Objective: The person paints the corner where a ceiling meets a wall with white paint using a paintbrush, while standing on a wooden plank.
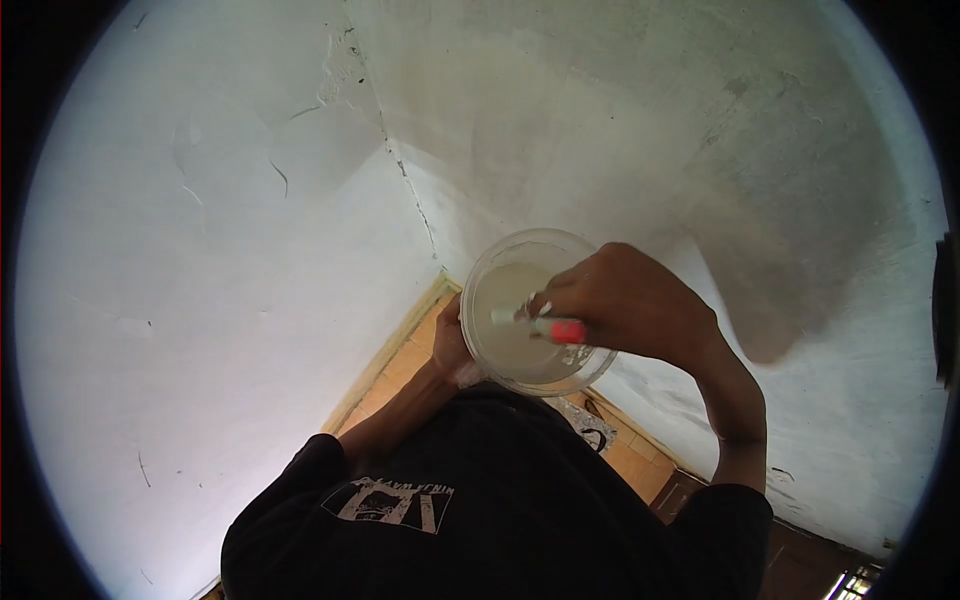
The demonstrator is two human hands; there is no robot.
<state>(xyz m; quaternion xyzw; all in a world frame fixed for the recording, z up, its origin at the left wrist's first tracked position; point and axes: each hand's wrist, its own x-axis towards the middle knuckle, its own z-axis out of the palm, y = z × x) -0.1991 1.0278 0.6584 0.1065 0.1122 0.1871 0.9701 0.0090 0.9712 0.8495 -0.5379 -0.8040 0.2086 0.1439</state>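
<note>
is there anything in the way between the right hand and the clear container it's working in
Nothing visible. The right hand reaches over the open rim of the clear container and holds a red-handled tool with its pale end inside. The left hand grips the container's side, clear of the opening.

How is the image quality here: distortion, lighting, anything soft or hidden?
Head view: strong fisheye with black rounded corners, walls bowed. Light is dim and even; a grey patch darkens the right wall. The right hand and red-handled tool look slightly soft over the clear bowl; the left hand is mostly hidden.
</note>
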